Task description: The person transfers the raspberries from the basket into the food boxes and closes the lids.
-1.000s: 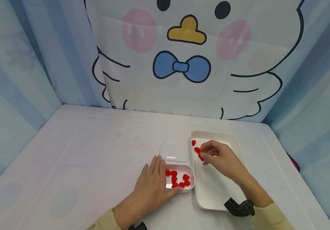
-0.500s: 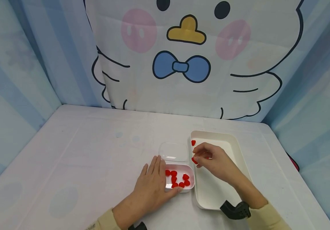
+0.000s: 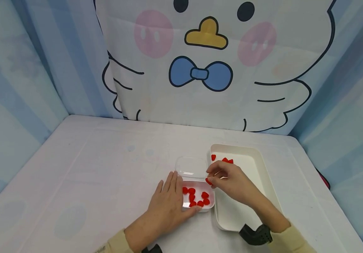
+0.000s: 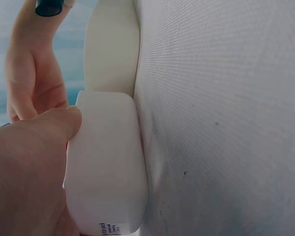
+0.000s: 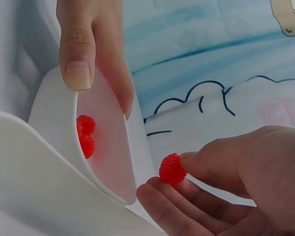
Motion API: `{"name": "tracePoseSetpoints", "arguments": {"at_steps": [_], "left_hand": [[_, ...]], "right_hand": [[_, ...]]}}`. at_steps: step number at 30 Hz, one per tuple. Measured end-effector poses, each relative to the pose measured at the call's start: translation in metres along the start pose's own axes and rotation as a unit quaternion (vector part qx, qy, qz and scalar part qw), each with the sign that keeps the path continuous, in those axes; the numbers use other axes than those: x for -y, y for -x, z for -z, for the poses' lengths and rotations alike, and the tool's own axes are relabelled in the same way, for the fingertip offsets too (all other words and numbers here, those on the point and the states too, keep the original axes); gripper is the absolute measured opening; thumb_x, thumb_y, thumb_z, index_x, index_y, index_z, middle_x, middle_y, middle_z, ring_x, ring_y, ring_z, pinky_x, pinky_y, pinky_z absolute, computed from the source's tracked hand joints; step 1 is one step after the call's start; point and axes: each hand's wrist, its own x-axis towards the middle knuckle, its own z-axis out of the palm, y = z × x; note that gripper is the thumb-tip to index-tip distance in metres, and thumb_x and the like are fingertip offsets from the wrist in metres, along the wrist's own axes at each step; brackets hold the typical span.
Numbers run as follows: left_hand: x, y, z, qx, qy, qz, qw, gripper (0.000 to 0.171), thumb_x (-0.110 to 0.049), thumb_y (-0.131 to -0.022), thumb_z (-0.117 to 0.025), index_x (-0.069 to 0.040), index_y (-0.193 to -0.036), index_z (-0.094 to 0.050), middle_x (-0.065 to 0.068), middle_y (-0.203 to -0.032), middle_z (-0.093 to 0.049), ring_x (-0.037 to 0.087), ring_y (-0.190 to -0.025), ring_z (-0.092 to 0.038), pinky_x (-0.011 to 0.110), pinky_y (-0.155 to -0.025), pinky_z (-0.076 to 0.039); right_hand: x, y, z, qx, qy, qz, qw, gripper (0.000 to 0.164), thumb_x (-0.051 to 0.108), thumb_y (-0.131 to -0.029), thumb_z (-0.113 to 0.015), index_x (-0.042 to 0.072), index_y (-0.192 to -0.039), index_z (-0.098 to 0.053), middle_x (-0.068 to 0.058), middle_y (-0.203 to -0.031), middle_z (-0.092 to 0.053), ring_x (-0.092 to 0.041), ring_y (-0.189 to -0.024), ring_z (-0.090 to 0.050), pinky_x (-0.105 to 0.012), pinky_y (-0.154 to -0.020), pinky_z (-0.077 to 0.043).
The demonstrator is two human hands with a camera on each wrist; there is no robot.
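Observation:
A raspberry is pinched between the thumb and fingers of my right hand. In the head view that hand is over the tray's left rim, at the far right corner of the small white box. Several red raspberries lie inside this box. My left hand rests against the box's left end, its fingers straight and its thumb along the near rim. A white tray stands right beside the box. More raspberries lie toward its far end, some partly hidden by my right hand.
A clear plastic lid lies just beyond the box. White cloth covers the table. A curtain with a cartoon print hangs behind it, and blue curtains close off both sides.
My right hand has carried a raspberry from the far part of the tray leftward and toward me, up to the box. My left hand and the box have stayed in place.

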Motion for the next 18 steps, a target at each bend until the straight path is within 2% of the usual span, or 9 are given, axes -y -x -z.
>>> {"name": "tracePoseSetpoints", "arguments": {"at_steps": [9, 18], "left_hand": [[0.0, 0.001, 0.0, -0.003, -0.01, -0.008, 0.9999, 0.105, -0.076, -0.085, -0.051, 0.004, -0.151, -0.031, 0.021, -0.158, -0.034, 0.036, -0.149, -0.03, 0.056, -0.116, -0.033], [0.0, 0.001, 0.0, -0.006, -0.014, -0.01, 0.9998, 0.105, -0.075, -0.085, -0.052, 0.004, -0.151, -0.031, 0.021, -0.158, -0.034, 0.036, -0.148, -0.03, 0.056, -0.116, -0.033]], "right_hand": [[-0.001, -0.001, -0.007, 0.015, 0.022, 0.016, 1.0, 0.016, 0.009, -0.091, -0.068, 0.005, -0.107, -0.066, -0.001, -0.093, -0.069, -0.013, -0.086, -0.064, -0.021, -0.077, -0.058], [0.002, -0.001, -0.014, 0.023, 0.045, 0.033, 0.998, 0.018, 0.009, -0.09, -0.07, 0.006, -0.107, -0.067, 0.0, -0.095, -0.07, -0.011, -0.086, -0.065, -0.026, -0.083, -0.059]]}}
